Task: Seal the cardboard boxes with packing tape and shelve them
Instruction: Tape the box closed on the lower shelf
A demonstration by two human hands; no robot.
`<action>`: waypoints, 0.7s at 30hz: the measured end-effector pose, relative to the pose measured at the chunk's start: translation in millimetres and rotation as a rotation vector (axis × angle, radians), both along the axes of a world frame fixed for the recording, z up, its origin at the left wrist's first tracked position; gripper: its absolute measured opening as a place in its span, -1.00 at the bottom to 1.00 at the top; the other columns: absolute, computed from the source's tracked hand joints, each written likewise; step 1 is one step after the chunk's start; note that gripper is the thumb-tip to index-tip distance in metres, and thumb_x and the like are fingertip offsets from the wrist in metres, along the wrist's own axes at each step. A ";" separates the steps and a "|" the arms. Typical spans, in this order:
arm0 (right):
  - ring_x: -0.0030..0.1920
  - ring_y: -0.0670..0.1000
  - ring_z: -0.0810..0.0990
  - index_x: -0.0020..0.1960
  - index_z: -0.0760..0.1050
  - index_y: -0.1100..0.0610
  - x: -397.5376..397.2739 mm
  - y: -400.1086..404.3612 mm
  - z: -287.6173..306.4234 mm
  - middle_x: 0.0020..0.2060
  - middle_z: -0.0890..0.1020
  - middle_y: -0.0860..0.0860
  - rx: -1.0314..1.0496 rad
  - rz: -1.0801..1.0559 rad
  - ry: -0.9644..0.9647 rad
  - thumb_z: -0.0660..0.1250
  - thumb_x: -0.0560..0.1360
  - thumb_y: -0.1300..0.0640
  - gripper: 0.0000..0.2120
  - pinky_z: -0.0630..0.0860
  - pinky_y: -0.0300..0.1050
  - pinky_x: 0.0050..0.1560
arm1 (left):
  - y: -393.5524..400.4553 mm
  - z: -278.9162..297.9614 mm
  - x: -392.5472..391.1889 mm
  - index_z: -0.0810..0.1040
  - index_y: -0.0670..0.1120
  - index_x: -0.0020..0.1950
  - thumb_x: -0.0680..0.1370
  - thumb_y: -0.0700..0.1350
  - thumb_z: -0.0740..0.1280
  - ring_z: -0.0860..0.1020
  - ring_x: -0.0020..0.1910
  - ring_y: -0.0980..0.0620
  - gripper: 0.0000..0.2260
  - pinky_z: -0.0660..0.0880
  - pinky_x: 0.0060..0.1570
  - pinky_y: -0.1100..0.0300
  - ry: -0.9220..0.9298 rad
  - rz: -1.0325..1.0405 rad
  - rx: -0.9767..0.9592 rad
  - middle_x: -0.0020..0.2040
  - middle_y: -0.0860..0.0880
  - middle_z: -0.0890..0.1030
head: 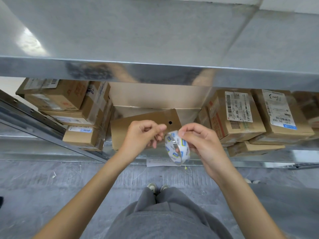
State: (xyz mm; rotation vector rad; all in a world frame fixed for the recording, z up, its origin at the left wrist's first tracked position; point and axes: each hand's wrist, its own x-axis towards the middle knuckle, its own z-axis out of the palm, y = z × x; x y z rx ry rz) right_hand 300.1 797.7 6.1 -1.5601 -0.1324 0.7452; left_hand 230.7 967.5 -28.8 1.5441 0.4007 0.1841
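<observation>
A roll of packing tape (177,147) with a white core printed in blue and yellow hangs in front of me at centre. My right hand (202,144) grips the roll, thumb and fingers pinching its upper edge. My left hand (143,135) is curled with thumb and forefinger pinched together just left of the roll's top; whether they hold the tape's end is unclear. Behind the hands, a brown cardboard box (138,125) with a round hole in its flap sits on the lower shelf, partly hidden by my left hand.
A metal shelf (155,40) spans the upper view, its front lip (155,73) just above the hands. Labelled cardboard boxes are stacked at left (69,104) and right (241,116) on the lower shelf. Grey floor, a paper scrap (158,163) and my feet lie below.
</observation>
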 end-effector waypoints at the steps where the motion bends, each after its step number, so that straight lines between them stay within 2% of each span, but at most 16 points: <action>1: -0.29 -0.04 0.54 -0.18 0.57 0.15 0.3 1.0 0.1 -0.30 0.62 0.03 0.014 -0.052 -0.021 0.36 0.49 0.32 -0.88 0.47 -0.21 -0.21 | -4.4 2.9 -3.7 0.59 -0.16 -0.31 0.44 0.01 0.40 0.51 -0.53 0.10 -0.75 0.37 -0.50 0.34 -0.031 0.059 0.006 -0.43 0.01 0.59; 2: -0.27 -0.03 0.56 -0.17 0.57 0.16 0.3 1.9 0.6 -0.29 0.63 0.04 0.029 -0.090 -0.042 0.36 0.49 0.33 -0.88 0.49 -0.21 -0.19 | -10.7 5.4 -8.0 0.61 -0.15 -0.26 0.48 0.01 0.40 0.57 -0.44 0.11 -0.76 0.46 -0.40 0.33 -0.054 0.073 0.012 -0.38 0.02 0.63; 4: -0.25 -0.02 0.59 -0.14 0.56 0.20 -0.8 4.8 1.0 -0.28 0.64 0.07 0.049 -0.130 -0.074 0.35 0.50 0.33 -0.92 0.53 -0.23 -0.17 | -26.9 7.1 -17.3 0.65 -0.08 -0.09 0.49 0.07 0.44 0.65 -0.19 0.10 -0.78 0.56 -0.10 0.24 -0.045 -0.057 0.050 -0.19 0.04 0.69; 6: -0.26 -0.02 0.59 -0.12 0.56 0.24 -1.8 8.4 -0.5 -0.26 0.64 0.10 0.044 -0.145 -0.087 0.35 0.50 0.34 -0.95 0.54 -0.23 -0.17 | -39.5 4.1 -21.2 0.61 0.03 0.11 0.42 0.19 0.40 0.62 0.03 0.14 -0.65 0.50 0.14 0.18 0.018 -0.192 0.175 -0.01 0.11 0.67; 8: -0.26 -0.06 0.58 -0.12 0.56 0.25 -1.2 11.2 -2.9 -0.23 0.61 0.12 0.006 -0.149 -0.128 0.36 0.50 0.34 -0.96 0.53 -0.23 -0.16 | -43.9 -2.0 -18.9 0.54 0.05 0.21 0.42 0.20 0.39 0.58 0.12 0.16 -0.58 0.47 0.23 0.14 0.036 -0.192 0.235 0.07 0.16 0.63; 11: -0.32 -0.20 0.53 -0.11 0.58 0.25 0.3 13.2 -5.4 -0.14 0.48 0.13 -0.061 -0.134 -0.198 0.37 0.51 0.32 -0.96 0.50 -0.31 -0.21 | -47.1 -6.1 -16.0 0.46 -0.03 0.22 0.48 0.03 0.43 0.59 0.10 0.08 -0.63 0.48 0.21 0.06 0.000 -0.157 0.155 0.05 0.05 0.64; 13: -0.27 -0.26 0.48 -0.11 0.59 0.22 1.2 13.9 -6.0 -0.12 0.45 0.05 -0.087 -0.130 -0.213 0.36 0.52 0.29 -0.95 0.47 -0.34 -0.19 | -51.0 -5.1 -15.2 0.41 -0.09 0.19 0.55 -0.10 0.36 0.63 -0.03 0.01 -0.74 0.50 0.11 0.10 -0.025 -0.169 0.052 -0.08 -0.03 0.68; 15: -0.18 -0.23 0.49 -0.13 0.58 0.16 4.5 14.7 -5.5 -0.11 0.53 -0.01 -0.116 -0.122 -0.235 0.36 0.53 0.25 -0.93 0.43 -0.31 -0.06 | -52.9 -3.5 -15.7 0.42 -0.14 0.11 0.60 -0.08 0.27 0.63 -0.19 -0.02 -0.83 0.52 0.03 0.04 -0.047 -0.164 -0.026 -0.24 -0.02 0.66; 16: -0.16 -0.21 0.51 -0.14 0.57 0.14 7.2 15.3 -4.7 -0.14 0.57 -0.03 -0.114 -0.111 -0.241 0.36 0.53 0.25 -0.91 0.42 -0.34 -0.04 | -52.5 -3.7 -16.3 0.44 -0.17 0.07 0.61 -0.03 0.24 0.63 -0.22 -0.03 -0.80 0.53 0.01 0.00 -0.057 -0.145 -0.015 -0.28 -0.02 0.66; 18: -0.19 -0.24 0.54 -0.16 0.56 0.12 12.3 18.1 -1.8 -0.22 0.61 -0.08 -0.098 -0.066 -0.253 0.34 0.54 0.28 -0.87 0.42 -0.42 -0.09 | -50.6 -5.4 -18.4 0.50 -0.20 0.00 0.62 0.03 0.20 0.63 -0.24 0.00 -0.71 0.53 -0.01 -0.01 -0.074 -0.105 0.045 -0.30 -0.01 0.65; 21: -0.26 -0.29 0.53 -0.18 0.54 0.10 17.7 21.6 0.6 -0.25 0.60 -0.11 -0.113 0.004 -0.301 0.32 0.54 0.31 -0.82 0.41 -0.44 -0.14 | -49.2 -11.6 -19.7 0.55 -0.14 -0.08 0.61 0.06 0.23 0.62 -0.21 0.01 -0.71 0.53 -0.04 -0.05 -0.061 -0.093 0.096 -0.30 0.02 0.66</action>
